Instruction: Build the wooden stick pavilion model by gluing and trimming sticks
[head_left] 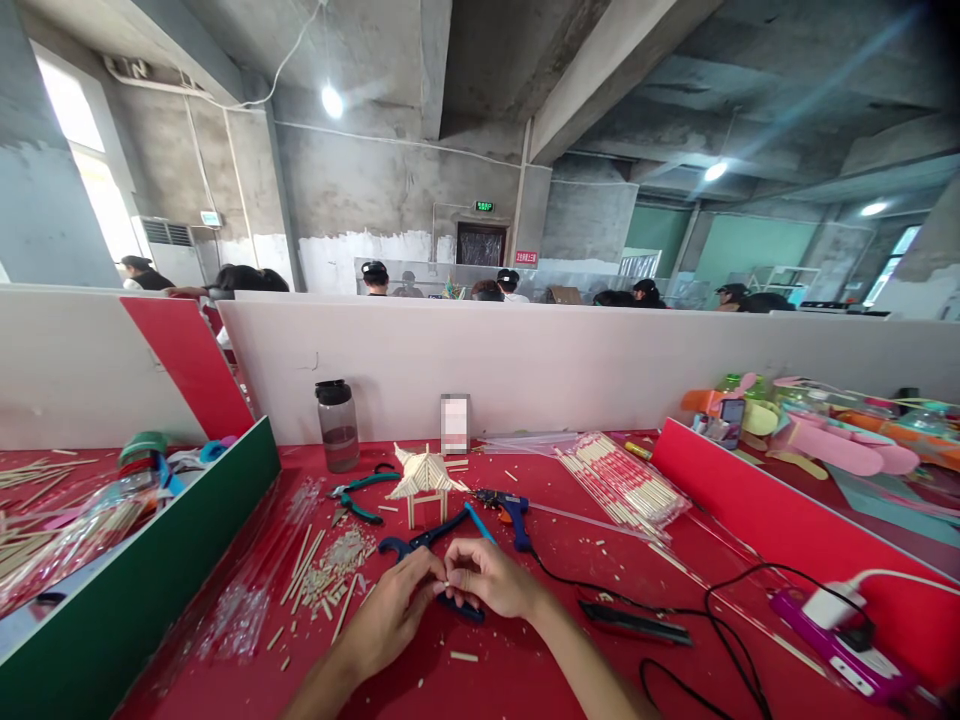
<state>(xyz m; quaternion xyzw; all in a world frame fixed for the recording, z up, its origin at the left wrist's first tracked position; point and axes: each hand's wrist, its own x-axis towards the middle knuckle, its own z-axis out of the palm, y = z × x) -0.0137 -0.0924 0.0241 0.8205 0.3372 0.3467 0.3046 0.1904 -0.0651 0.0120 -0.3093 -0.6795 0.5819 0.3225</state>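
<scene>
The left hand [401,605] and right hand [491,582] meet above the counter [465,695], each grip pinched closed on one tiny pale bit [446,584] between the fingertips. With so little to hold, it could slip and get lost among the scraps [341,560] towards ten o'clock. A careless reach towards twelve could topple the model [425,475]; towards one, the glue gun [512,512], if hot, could burn.

Left grip [399,602], right grip [491,582] pinch pale piece [446,584]; stick pavilion [425,474] beyond.
</scene>
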